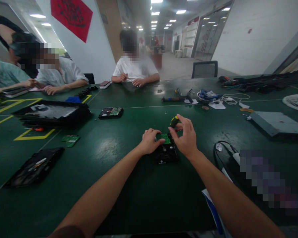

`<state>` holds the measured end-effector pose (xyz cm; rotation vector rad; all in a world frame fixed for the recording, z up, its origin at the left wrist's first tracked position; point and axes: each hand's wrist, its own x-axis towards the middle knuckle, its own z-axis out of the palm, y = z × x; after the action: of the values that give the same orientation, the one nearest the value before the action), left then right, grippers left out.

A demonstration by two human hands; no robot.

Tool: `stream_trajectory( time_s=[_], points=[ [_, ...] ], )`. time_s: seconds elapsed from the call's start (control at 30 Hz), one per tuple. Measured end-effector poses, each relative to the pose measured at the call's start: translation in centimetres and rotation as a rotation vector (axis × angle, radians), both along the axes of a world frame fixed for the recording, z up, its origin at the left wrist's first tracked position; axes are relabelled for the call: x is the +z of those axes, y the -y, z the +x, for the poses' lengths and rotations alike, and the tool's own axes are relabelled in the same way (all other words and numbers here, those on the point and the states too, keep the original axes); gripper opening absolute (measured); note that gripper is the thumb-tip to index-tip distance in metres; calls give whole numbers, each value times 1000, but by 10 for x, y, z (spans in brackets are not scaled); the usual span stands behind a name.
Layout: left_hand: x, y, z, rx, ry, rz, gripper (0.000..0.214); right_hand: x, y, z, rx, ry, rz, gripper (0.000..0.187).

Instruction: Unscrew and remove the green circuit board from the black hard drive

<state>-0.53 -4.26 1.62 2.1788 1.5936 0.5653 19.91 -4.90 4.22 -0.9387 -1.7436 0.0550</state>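
A black hard drive (167, 154) lies on the green table in front of me, with a green circuit board (166, 138) on its far part. My left hand (151, 141) is closed on the drive's left side, its thumb resting over the board. In my right hand (185, 135) is a screwdriver (174, 121) with a stubby yellow and dark green handle, pinched between thumb and fingertips. It stands tilted above the drive's far right corner. The screwdriver's tip is too small and dark to make out.
Another hard drive (111, 112) lies farther back, left of centre. At left are a loose circuit board (71, 140), a black casing (34, 167) and a black tray (76, 112). A grey metal box (279, 123) and cables (216, 153) lie right. Other people sit across the table.
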Motion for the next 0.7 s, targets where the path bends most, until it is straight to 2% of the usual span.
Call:
stream_trajectory(
  time_s=[0.2,0.53,0.7],
  points=[
    [2,1,0,7,4,-3,51,0,0,0,23,22,9,67],
    [1,0,0,3,7,-9,50,0,0,0,3,42,13,70],
    [2,1,1,6,1,-5,50,0,-2,-3,-32,21,25,66]
  ],
)
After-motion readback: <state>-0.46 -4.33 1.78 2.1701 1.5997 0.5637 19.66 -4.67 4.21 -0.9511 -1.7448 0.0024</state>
